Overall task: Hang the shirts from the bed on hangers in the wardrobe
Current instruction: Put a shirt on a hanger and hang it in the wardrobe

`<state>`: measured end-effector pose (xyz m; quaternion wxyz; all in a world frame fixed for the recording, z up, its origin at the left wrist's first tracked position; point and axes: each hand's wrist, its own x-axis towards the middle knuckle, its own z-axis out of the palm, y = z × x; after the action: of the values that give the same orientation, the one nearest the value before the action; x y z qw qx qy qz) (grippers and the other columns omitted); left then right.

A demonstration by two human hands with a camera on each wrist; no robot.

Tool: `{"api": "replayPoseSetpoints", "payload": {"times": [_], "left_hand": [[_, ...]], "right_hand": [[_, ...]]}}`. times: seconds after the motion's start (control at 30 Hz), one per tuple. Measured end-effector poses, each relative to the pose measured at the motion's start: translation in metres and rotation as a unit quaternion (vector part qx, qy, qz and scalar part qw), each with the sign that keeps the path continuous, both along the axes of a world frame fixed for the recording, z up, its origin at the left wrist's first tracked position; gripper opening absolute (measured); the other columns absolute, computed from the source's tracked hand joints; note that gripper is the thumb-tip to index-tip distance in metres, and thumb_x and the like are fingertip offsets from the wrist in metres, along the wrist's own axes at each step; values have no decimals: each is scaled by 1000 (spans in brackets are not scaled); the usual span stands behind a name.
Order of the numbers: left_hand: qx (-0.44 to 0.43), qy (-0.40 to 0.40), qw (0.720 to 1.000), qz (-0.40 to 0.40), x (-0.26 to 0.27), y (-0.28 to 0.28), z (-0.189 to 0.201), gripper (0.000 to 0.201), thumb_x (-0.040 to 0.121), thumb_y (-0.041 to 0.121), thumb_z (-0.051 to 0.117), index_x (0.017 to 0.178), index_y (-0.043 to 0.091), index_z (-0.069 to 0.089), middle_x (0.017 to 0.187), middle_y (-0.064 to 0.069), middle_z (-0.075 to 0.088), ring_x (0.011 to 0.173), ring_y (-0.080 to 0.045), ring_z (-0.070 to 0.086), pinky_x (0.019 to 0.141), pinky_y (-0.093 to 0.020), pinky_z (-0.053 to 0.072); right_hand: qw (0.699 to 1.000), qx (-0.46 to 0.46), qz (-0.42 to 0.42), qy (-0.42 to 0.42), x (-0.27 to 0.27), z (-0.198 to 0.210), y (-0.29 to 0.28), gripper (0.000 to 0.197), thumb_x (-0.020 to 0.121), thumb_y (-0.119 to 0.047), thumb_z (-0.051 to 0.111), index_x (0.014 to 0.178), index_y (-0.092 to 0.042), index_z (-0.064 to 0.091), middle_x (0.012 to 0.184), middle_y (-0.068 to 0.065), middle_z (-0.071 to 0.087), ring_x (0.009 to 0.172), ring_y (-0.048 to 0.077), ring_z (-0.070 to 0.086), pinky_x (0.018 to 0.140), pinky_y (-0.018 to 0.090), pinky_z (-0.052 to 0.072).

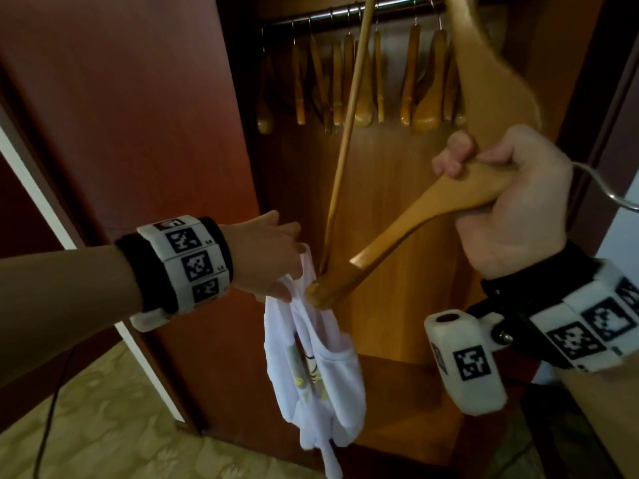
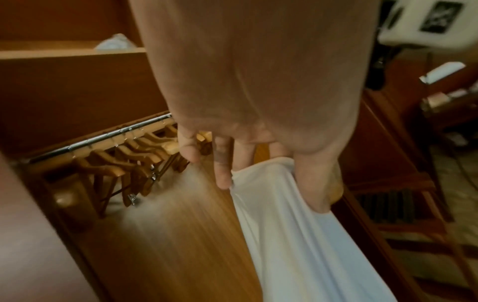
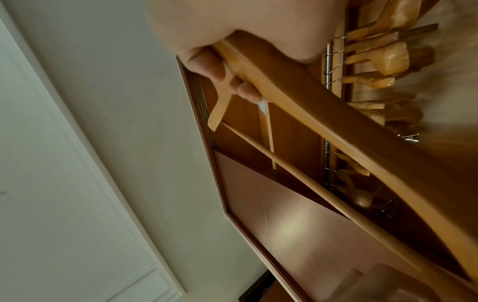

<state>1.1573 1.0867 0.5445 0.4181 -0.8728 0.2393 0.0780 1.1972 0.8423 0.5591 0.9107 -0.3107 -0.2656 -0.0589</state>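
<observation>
Open wardrobe (image 1: 397,209) ahead, rail (image 1: 345,10) up top crowded with spare wooden hangers (image 1: 366,74). White shirt (image 1: 314,357) dangling in front of wardrobe, well below rail, not yet on anything. Wooden hanger (image 1: 415,219) tilted, lower arm tip poking at shirt opening. Likely snags: tip catching fabric outside the neck, shirt slipping off a loose pinch, hook (image 1: 601,188) fouling on neighbours at hanging time. Right hand (image 1: 511,202) fisted tight around hanger middle. Left hand (image 1: 266,257) pinching shirt edge, thumb against curled fingers (image 2: 222,163), some fingers extended.
</observation>
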Motion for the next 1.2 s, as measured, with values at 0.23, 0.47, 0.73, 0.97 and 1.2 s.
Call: {"api": "replayPoseSetpoints", "payload": {"times": [0.23,0.47,0.73,0.97,1.2], "left_hand": [[-122,4,992,-9,20,13,18,43,93,66,40,122,43,60,132,12,51,125,-12,31,98,-36,34],[-290,-42,955,-48,27,22,52,52,85,74,39,92,33,70,92,11,63,103,-15,53,85,-48,46],[-256,-111,958,68,23,70,55,78,69,95,1,83,47,62,83,23,57,83,-4,51,82,-41,38],[-90,-138,980,114,20,93,30,109,64,88,-24,108,45,66,156,30,22,127,-13,40,92,-41,33],[-158,-100,982,7,24,35,10,68,86,75,11,110,39,64,153,21,35,135,-14,37,101,-43,31]], "right_hand": [[999,2,-19,-38,6,5,13,10,66,1,47,65,-9,46,70,12,46,63,23,44,68,34,41],[967,-228,-105,-49,5,-58,38,8,66,-11,58,63,-4,58,70,12,54,71,25,54,75,35,44],[934,-341,-33,97,3,-118,19,17,61,-7,59,67,-17,71,65,9,60,70,28,56,69,41,46],[812,-581,-54,23,26,-142,-38,30,65,-15,65,91,-2,70,70,4,57,60,15,50,61,32,39],[782,-623,-4,-9,28,-112,-36,28,64,-13,67,86,-26,79,64,5,60,60,18,54,58,31,42]]}}
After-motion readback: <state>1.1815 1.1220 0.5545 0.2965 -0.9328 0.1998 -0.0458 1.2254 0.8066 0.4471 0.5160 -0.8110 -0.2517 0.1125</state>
